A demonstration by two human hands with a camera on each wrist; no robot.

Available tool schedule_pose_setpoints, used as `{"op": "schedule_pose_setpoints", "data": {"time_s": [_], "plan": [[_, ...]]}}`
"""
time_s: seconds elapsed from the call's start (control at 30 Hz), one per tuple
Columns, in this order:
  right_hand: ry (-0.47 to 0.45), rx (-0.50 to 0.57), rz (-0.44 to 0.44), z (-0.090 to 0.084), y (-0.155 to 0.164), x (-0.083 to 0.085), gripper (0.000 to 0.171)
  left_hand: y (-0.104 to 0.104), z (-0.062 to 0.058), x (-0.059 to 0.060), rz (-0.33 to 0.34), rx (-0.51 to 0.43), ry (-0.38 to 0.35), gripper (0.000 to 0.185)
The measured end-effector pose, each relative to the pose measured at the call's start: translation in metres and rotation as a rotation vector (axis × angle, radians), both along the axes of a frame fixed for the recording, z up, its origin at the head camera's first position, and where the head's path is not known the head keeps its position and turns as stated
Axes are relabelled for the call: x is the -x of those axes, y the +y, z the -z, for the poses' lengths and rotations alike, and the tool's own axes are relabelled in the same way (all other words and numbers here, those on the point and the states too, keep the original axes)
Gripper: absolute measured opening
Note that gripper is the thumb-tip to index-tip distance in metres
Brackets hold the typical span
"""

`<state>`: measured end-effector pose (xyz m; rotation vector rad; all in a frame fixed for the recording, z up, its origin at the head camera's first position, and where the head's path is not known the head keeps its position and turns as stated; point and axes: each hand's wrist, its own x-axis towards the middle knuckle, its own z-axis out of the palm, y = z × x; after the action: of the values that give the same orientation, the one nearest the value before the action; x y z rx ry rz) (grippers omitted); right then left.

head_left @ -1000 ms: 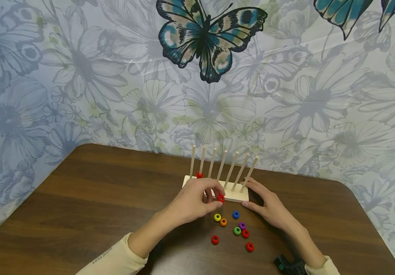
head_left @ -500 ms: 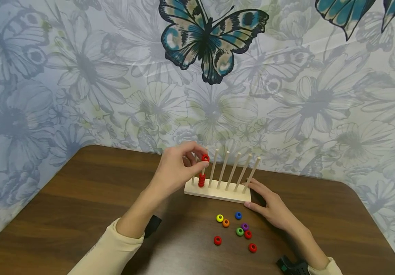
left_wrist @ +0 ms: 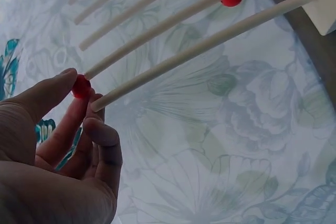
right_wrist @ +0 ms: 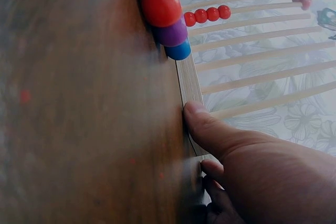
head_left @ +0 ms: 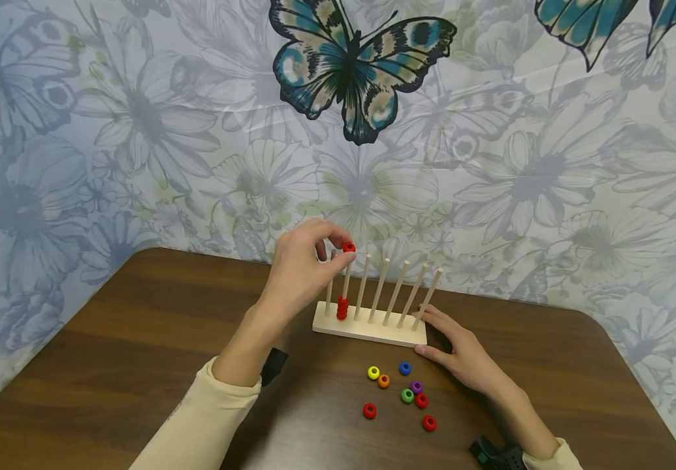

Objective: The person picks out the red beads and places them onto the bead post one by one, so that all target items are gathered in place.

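Note:
My left hand (head_left: 305, 264) pinches a red bead (head_left: 349, 247) between thumb and fingers at the tip of the second peg from the left. In the left wrist view this bead (left_wrist: 81, 86) sits right at the peg's end; whether the peg has entered its hole I cannot tell. Lower on that same peg, several red beads (head_left: 342, 308) are stacked against the wooden pegboard (head_left: 367, 331). The right hand (head_left: 461, 349) grips the board's right end, thumb (right_wrist: 202, 119) at the front edge and fingers behind, partly hidden.
Loose beads lie in front of the board: yellow (head_left: 373, 373), orange (head_left: 383, 381), blue (head_left: 405, 369), purple (head_left: 416, 388), green (head_left: 407, 395) and several red, one nearest the front (head_left: 429, 423). The other upright pegs (head_left: 397, 292) carry no beads. A patterned wall (head_left: 196, 163) stands behind the brown table (head_left: 138, 365).
My left hand has carried the red bead from in front of the board up and left to the second peg, then higher to its tip. The right hand has stayed on the board's end.

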<state>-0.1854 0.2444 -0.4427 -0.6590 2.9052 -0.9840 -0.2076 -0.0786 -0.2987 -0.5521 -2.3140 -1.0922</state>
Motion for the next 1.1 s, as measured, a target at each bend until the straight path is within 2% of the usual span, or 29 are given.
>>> {"op": "schedule_pose_setpoints", "data": {"time_s": [0.3,0.47,0.57,0.8,0.87,0.93,1.1], "plan": [[-0.005,0.008,0.002,0.001,0.001,0.0,0.066,0.002,0.006,0.002,0.052,-0.002,-0.05,0.013],[-0.003,0.012,-0.003,0.0,0.0,-0.001,0.066,0.0,0.007,0.001,0.036,-0.017,-0.075,0.02],[0.0,0.019,-0.006,0.0,0.0,0.0,0.066,0.0,0.007,-0.001,0.031,-0.068,-0.041,0.019],[0.015,0.017,-0.005,0.003,-0.002,0.0,0.065,0.003,0.014,-0.006,0.044,-0.192,0.127,0.01],[0.01,0.018,-0.002,0.003,-0.002,0.0,0.065,0.004,0.014,-0.007,0.067,-0.212,0.157,0.008],[0.007,0.015,-0.001,0.002,-0.002,0.0,0.065,0.006,0.015,-0.008,0.11,-0.224,0.159,0.006],[0.005,0.009,0.001,0.001,0.0,0.0,0.065,0.011,0.023,-0.014,0.225,-0.184,0.08,0.005]]}}
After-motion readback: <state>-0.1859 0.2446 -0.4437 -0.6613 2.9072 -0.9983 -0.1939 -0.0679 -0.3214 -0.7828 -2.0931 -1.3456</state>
